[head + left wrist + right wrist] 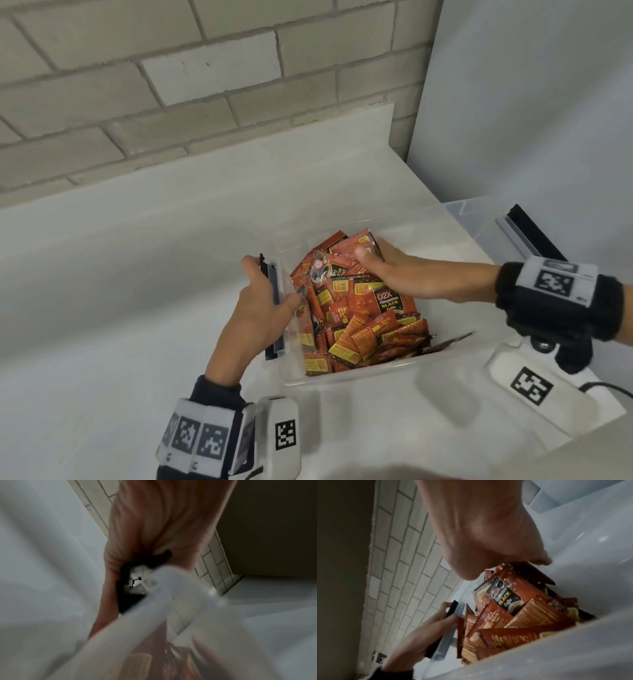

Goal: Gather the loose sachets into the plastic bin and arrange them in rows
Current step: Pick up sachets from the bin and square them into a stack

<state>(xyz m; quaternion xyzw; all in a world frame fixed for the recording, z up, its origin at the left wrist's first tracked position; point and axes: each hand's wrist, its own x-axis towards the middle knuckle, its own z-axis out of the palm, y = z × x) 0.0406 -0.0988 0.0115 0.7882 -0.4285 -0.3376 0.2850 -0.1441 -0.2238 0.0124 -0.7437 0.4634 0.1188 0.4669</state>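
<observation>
Sachets (pixel 359 318) heaped in bin (pixel 346 377), no rows yet. R hand (pixel 394 274) nearer, thumb pinching far clump; L hand (pixel 260 308) grips bin's left latch (pixel 274 308).

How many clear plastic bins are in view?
2. One bin sits centre, full of sachets, left hand gripping its side latch; a second bin stands far right, partly cut off. Others may be hidden.

Sachet (pixel 388 301) front, head view: you can read "D2X", "BLACK", "Coffee"; the line between them is too small.
Sachet, right wrist view (pixel 502 599): you can read "BLACK".
Other sachets' yellow panels (pixel 344 346): print unreadable.
</observation>
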